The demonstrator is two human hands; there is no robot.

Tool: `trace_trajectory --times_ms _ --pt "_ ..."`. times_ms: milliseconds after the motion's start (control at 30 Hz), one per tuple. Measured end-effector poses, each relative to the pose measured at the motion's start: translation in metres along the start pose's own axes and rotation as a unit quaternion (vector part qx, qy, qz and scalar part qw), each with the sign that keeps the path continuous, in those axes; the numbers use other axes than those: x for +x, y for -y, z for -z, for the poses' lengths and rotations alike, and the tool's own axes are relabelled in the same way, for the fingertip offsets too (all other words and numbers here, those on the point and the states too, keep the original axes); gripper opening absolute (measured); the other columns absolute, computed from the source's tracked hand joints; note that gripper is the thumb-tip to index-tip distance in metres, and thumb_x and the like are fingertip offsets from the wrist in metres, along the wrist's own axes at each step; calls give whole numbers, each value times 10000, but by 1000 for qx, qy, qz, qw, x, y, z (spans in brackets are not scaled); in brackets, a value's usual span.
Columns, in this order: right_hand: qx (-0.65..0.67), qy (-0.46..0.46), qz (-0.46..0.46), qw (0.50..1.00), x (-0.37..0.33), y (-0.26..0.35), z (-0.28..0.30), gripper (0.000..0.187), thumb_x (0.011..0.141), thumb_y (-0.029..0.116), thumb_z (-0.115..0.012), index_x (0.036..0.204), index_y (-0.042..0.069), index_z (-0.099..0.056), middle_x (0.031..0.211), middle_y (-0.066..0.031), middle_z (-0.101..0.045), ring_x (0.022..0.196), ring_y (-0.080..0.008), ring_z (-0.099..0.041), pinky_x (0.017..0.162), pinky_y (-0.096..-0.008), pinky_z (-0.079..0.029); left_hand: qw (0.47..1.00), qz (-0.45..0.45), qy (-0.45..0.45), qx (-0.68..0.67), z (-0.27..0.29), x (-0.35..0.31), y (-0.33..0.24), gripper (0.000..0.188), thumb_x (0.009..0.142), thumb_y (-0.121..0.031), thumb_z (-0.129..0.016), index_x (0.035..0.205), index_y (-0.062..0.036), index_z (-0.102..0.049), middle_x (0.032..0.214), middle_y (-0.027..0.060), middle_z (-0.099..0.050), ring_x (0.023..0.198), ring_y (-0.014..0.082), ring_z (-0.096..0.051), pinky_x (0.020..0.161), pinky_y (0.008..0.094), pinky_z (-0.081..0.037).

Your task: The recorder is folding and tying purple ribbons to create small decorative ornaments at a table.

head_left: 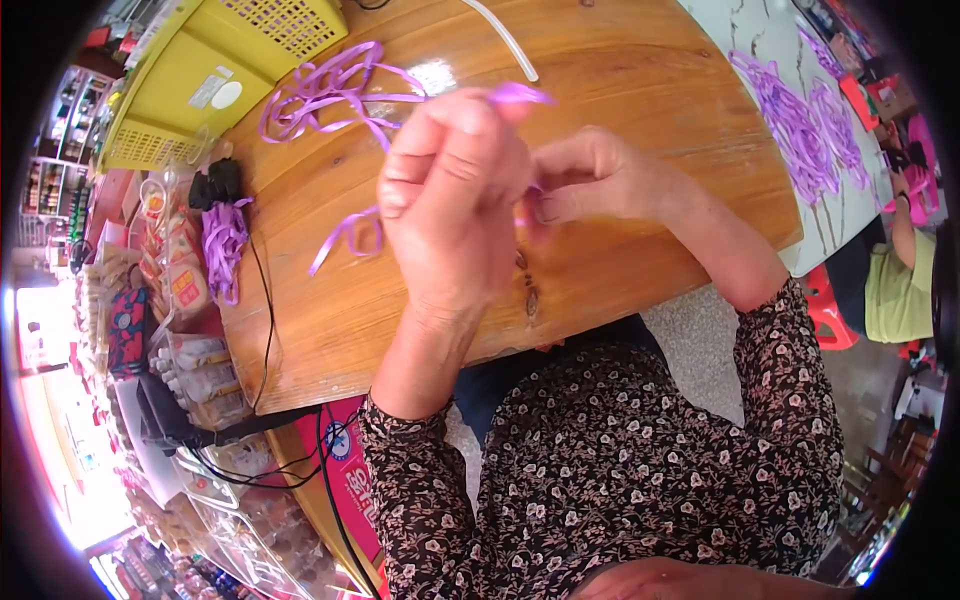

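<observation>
My left hand is closed in a fist, raised over the wooden table. A short end of shiny purple ribbon pokes out past its fingers. Just to its right, my right hand pinches purple ribbon between thumb and fingers, partly hidden behind the left hand. A loose tangle of the same ribbon lies on the table beyond my left hand. One curled tail comes out on the left side of my left wrist.
A yellow plastic basket stands at the far left. A clear strip lies at the back. More purple ribbon is piled on a white marbled table at right. Another bundle hangs by the left edge. A person sits at far right.
</observation>
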State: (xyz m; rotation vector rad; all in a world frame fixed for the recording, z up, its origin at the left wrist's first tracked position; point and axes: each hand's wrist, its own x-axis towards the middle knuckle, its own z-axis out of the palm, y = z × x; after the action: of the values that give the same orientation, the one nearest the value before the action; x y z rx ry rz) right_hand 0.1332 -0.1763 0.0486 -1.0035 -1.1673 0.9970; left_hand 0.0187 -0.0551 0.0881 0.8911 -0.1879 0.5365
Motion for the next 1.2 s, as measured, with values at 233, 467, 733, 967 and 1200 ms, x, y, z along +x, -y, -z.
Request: trace_trajectory --times_ms 233,467,733,967,1200 --pt "-108 -120 -63 985 -9 32 29 193 853 101 -619 1006 -15 -638 743 -19 -608 654 -77 -560 610 -215 -455 990 -85 -61 -92 56 3 -58 146 924 -153 -521 941 -14 -560 595 -56 -272 517 71 -222 483 242 -192" --pt "-151 -237 20 960 -12 27 58 186 864 104 -613 1010 -6 -651 782 -3 -609 723 -67 -542 669 -195 -430 986 -99 -130 -41 100 -10 -81 180 931 -157 -523 984 8 -571 616 -46 -330 528 69 -256 488 235 -220" --pt "-233 -258 -14 938 -2 20 50 159 884 116 -593 997 29 -663 820 7 -619 756 -64 -550 699 -205 -439 760 -249 -386 460 153 -22 -84 371 831 -33 -641 1160 42 -485 902 84 -555 795 158 -527 713 265 -437" --pt "-342 -125 -7 931 2 6 32 151 871 64 -593 996 -5 -640 861 -25 -646 825 -75 -573 752 -225 -451 772 -231 -66 589 76 3 4 358 815 13 -610 1163 10 -523 1049 85 -588 976 216 -536 836 332 -430" --pt "-374 -184 58 907 -1 15 32 132 865 42 -593 980 -17 -619 828 -34 -642 772 -85 -599 681 -215 -472 954 207 -76 204 31 9 53 198 908 -133 -569 1029 21 -601 856 -7 -589 718 50 -494 647 184 -413"
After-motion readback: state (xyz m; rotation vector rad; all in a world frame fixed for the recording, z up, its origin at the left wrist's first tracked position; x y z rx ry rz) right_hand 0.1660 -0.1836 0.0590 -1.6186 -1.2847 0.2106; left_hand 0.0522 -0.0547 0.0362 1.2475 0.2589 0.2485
